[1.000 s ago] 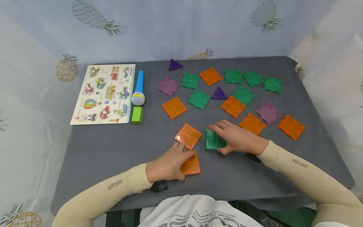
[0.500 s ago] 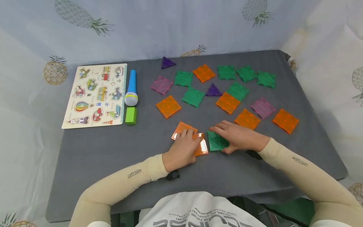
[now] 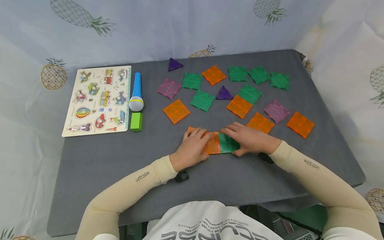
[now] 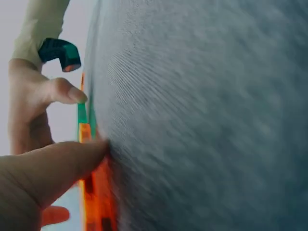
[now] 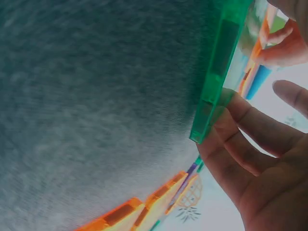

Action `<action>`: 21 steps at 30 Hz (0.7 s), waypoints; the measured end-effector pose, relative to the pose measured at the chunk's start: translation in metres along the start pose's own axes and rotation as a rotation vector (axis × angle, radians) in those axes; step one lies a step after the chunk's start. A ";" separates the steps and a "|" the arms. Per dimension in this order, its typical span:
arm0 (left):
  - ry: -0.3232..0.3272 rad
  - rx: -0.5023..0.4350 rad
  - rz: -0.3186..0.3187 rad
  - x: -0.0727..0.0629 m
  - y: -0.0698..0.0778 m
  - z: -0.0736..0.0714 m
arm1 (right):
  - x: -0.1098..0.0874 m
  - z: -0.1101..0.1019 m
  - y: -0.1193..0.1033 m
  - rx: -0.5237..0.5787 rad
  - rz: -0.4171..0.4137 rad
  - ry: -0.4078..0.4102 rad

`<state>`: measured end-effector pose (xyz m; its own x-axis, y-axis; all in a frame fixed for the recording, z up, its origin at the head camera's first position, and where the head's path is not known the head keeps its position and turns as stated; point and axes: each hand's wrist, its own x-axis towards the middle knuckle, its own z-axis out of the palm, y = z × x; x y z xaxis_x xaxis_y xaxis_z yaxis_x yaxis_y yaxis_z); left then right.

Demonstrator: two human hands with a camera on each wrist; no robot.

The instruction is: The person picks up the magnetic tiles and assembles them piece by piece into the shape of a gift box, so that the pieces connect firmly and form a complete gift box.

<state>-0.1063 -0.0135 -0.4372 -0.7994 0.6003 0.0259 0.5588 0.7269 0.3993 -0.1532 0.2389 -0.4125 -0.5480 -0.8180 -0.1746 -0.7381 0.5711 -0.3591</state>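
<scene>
My left hand [image 3: 189,151] grips a translucent orange square tile [image 3: 214,143] by its near and far edges, thumb toward me. Flush along its right side lies a green square tile [image 3: 227,143], pinched between the thumb and fingers of my right hand [image 3: 253,140]. The left wrist view shows the orange tile's edge [image 4: 100,202] meeting the green one. In the right wrist view, fingertips touch the green tile's edge [image 5: 219,67]. Another orange tile [image 3: 190,128] sits mostly hidden under my left fingers.
Farther back lie several loose orange, green and pink square tiles, among them an orange one [image 3: 176,111] and a pink one [image 3: 276,111]. Two purple triangles [image 3: 224,93] are there too. At left are a picture puzzle board [image 3: 67,125], a toy microphone [image 3: 136,93] and a green block [image 3: 136,121].
My left hand has moved forward and right with the orange tile, bringing its edge against the green tile. My right hand keeps its hold with little movement. The head view has shifted slightly.
</scene>
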 end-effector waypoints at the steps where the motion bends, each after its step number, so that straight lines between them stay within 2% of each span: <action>1: -0.007 -0.005 -0.010 -0.001 -0.002 0.001 | 0.001 0.001 0.001 0.005 0.003 -0.002; 5: -0.006 -0.009 -0.041 -0.005 -0.011 0.001 | 0.003 0.003 0.004 0.013 0.006 0.002; 12: 0.068 0.016 -0.108 -0.023 -0.026 -0.011 | 0.006 0.004 0.008 0.025 0.000 0.025; 16: 0.072 0.025 -0.153 -0.035 -0.033 -0.018 | 0.009 0.004 0.009 0.025 0.000 0.019; 21: 0.068 0.030 -0.179 -0.047 -0.041 -0.023 | 0.015 0.004 0.008 0.030 -0.021 0.020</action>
<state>-0.0963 -0.0791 -0.4335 -0.8992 0.4370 0.0189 0.4114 0.8303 0.3759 -0.1656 0.2311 -0.4217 -0.5408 -0.8280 -0.1484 -0.7373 0.5515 -0.3902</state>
